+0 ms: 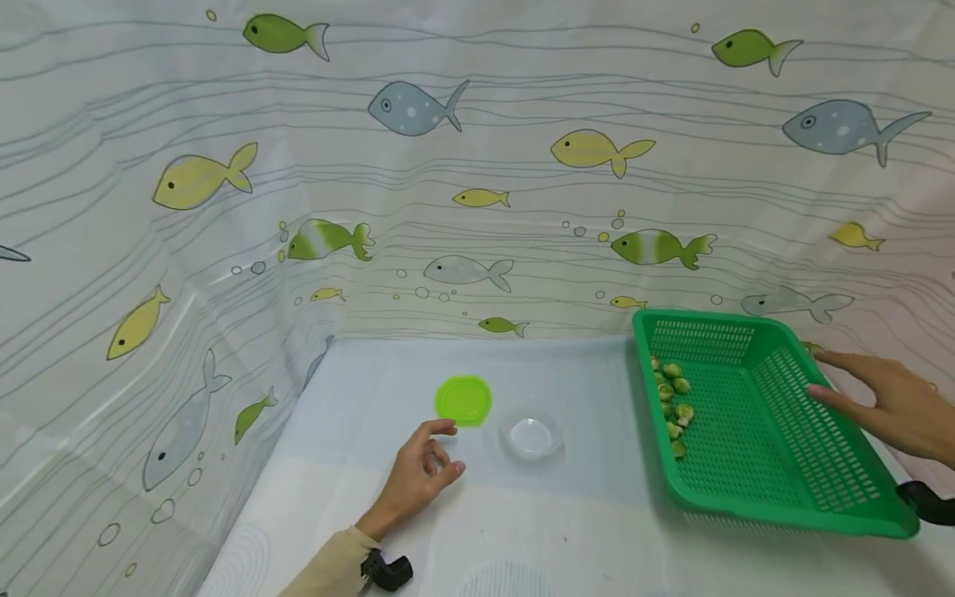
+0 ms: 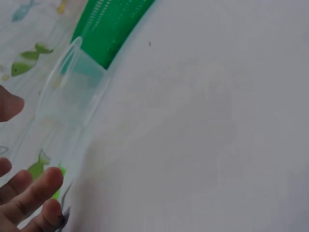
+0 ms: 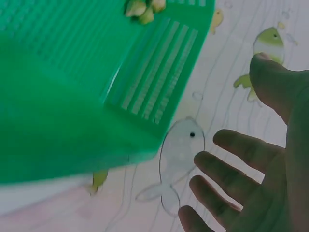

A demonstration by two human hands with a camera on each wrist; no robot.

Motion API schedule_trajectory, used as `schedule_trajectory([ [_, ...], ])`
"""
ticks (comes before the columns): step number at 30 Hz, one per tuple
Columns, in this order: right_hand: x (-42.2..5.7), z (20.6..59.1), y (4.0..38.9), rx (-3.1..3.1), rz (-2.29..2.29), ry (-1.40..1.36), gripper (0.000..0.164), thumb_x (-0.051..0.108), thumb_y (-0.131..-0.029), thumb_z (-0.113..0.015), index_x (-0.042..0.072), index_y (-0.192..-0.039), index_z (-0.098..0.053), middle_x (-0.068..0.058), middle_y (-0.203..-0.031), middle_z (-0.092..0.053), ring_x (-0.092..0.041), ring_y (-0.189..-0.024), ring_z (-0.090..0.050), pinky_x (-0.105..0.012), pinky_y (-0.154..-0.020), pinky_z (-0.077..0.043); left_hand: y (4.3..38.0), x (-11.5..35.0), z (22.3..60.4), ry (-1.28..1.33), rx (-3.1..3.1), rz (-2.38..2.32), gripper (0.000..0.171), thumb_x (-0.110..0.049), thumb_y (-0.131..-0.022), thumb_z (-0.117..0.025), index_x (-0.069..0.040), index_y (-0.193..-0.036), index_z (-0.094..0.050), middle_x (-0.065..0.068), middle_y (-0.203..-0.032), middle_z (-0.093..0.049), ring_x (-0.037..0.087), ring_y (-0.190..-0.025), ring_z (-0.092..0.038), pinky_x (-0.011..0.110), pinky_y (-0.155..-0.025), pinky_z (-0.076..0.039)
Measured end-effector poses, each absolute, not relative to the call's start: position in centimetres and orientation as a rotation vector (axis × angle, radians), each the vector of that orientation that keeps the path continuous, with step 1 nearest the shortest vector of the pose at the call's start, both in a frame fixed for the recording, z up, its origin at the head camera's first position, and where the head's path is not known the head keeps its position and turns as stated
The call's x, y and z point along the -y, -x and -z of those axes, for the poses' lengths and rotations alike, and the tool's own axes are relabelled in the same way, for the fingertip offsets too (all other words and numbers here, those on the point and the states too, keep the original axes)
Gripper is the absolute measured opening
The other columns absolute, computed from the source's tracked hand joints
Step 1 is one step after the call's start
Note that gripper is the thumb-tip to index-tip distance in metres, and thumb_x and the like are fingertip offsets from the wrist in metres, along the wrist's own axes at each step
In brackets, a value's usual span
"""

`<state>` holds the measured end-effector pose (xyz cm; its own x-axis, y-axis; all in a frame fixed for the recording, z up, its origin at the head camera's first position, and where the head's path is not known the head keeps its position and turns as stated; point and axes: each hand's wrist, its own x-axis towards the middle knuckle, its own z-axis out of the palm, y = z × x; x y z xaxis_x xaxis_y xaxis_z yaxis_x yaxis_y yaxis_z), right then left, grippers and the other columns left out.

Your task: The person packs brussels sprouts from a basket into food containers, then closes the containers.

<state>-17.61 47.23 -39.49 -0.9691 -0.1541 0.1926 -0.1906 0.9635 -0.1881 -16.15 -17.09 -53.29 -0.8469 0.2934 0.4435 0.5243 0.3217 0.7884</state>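
Observation:
My left hand (image 1: pixel 421 471) hovers over the white table with loosely bent fingers and nothing in them. Just beyond its fingertips lies a lime-green round lid (image 1: pixel 463 400). To the right of that lid stands a small clear plastic bowl (image 1: pixel 531 434), also seen in the left wrist view as a clear container (image 2: pixel 75 92). My right hand (image 1: pixel 888 402) is spread at the right rim of a green plastic basket (image 1: pixel 806 514), holding nothing. Several Brussels sprouts (image 1: pixel 671 406) lie along the basket's left side. In the right wrist view the fingers (image 3: pixel 231 179) are apart, beside the basket.
A white curtain or sheet (image 1: pixel 477 224) printed with fish rises behind the table and at both sides. The basket takes up the table's right side. White table surface (image 1: pixel 537 522) extends in front of the bowl.

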Motion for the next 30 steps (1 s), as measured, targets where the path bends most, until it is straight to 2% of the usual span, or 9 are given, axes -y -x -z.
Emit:
schedule_trajectory([
  [4,-45.7,39.2,19.0,2.957,-0.415,-0.324,0.068,0.038,-0.099,-0.074,-0.007,-0.146,-0.053,-0.047,-0.141,-0.051,-0.068,-0.116,-0.054,-0.08,-0.084,-0.046,16.3,15.8,53.1,0.746,2.4,1.614,0.064,-0.011,-0.091,-0.082,0.004,-0.145,-0.052,0.027,-0.136,-0.064,0.008,-0.067,-0.064,0.024,-0.055,-0.051],
  [7,-44.4,39.3,19.7,2.928,-0.511,-0.337,0.066,0.037,-0.095,-0.08,-0.004,-0.142,-0.06,-0.042,-0.137,-0.059,-0.019,-0.107,-0.071,-0.055,-0.079,-0.059,16.5,15.0,53.1,0.737,2.431,1.637,0.073,-0.015,-0.089,-0.085,0.005,-0.149,-0.048,0.025,-0.142,-0.062,0.007,-0.063,-0.064,0.024,-0.055,-0.051],
  [9,-43.8,39.4,20.1,2.927,-0.594,-0.33,0.066,0.037,-0.094,-0.081,-0.003,-0.144,-0.06,-0.037,-0.134,-0.065,0.012,-0.1,-0.058,-0.038,-0.074,-0.058,16.7,14.6,53.3,0.719,2.463,1.647,0.078,-0.017,-0.087,-0.086,0.003,-0.152,-0.046,0.023,-0.145,-0.06,0.007,-0.062,-0.065,0.024,-0.068,-0.054],
  [11,-43.4,39.6,20.5,2.937,-0.7,-0.336,0.066,0.035,-0.096,-0.08,0.0,-0.147,-0.059,-0.03,-0.132,-0.069,0.028,-0.096,-0.041,-0.026,-0.07,-0.053,16.9,14.3,53.4,0.716,2.486,1.66,0.082,-0.018,-0.087,-0.087,0.001,-0.154,-0.044,0.022,-0.148,-0.059,0.006,-0.061,-0.067,0.024,-0.08,-0.054],
  [14,-43.0,40.0,21.2,2.969,-0.884,-0.332,0.065,0.034,-0.1,-0.076,0.002,-0.152,-0.054,-0.011,-0.13,-0.074,0.022,-0.094,-0.054,-0.025,-0.071,-0.055,17.1,13.8,53.4,0.738,2.497,1.71,0.086,-0.017,-0.087,-0.088,0.0,-0.157,-0.04,0.022,-0.152,-0.056,0.007,-0.057,-0.067,0.024,-0.083,-0.054],
  [18,-43.1,41.1,22.1,2.989,-1.12,-0.309,0.063,0.032,-0.102,-0.073,0.003,-0.154,-0.053,0.025,-0.122,-0.07,0.007,-0.094,-0.067,-0.032,-0.072,-0.058,17.5,13.2,53.4,0.772,2.476,1.793,0.09,-0.013,-0.087,-0.088,0.0,-0.159,-0.036,0.024,-0.156,-0.051,0.007,-0.054,-0.065,0.023,-0.06,-0.054],
  [20,-43.3,41.9,22.6,2.999,-1.217,-0.294,0.062,0.032,-0.103,-0.072,0.002,-0.154,-0.052,0.035,-0.118,-0.066,-0.001,-0.09,-0.069,-0.035,-0.071,-0.057,17.6,13.0,53.4,0.772,2.479,1.822,0.091,-0.013,-0.087,-0.088,-0.002,-0.161,-0.035,0.023,-0.158,-0.049,0.006,-0.054,-0.064,0.022,-0.057,-0.053],
  [25,-43.7,44.0,23.7,2.994,-1.39,-0.221,0.055,0.031,-0.102,-0.073,0.01,-0.151,-0.058,0.034,-0.117,-0.069,-0.02,-0.087,-0.07,-0.036,-0.07,-0.055,18.0,12.4,53.6,0.771,2.506,1.852,0.094,-0.013,-0.088,-0.088,-0.003,-0.163,-0.032,0.019,-0.162,-0.046,0.003,-0.052,-0.063,0.022,-0.054,-0.052],
  [30,-43.2,45.8,24.3,3.04,-1.406,-0.248,0.058,0.033,-0.101,-0.075,0.007,-0.15,-0.059,0.014,-0.126,-0.076,-0.012,-0.097,-0.072,-0.038,-0.071,-0.053,18.4,11.7,53.6,0.785,2.524,1.883,0.096,-0.014,-0.089,-0.086,-0.004,-0.165,-0.029,0.018,-0.165,-0.044,0.007,-0.052,-0.064,0.025,-0.053,-0.053],
])
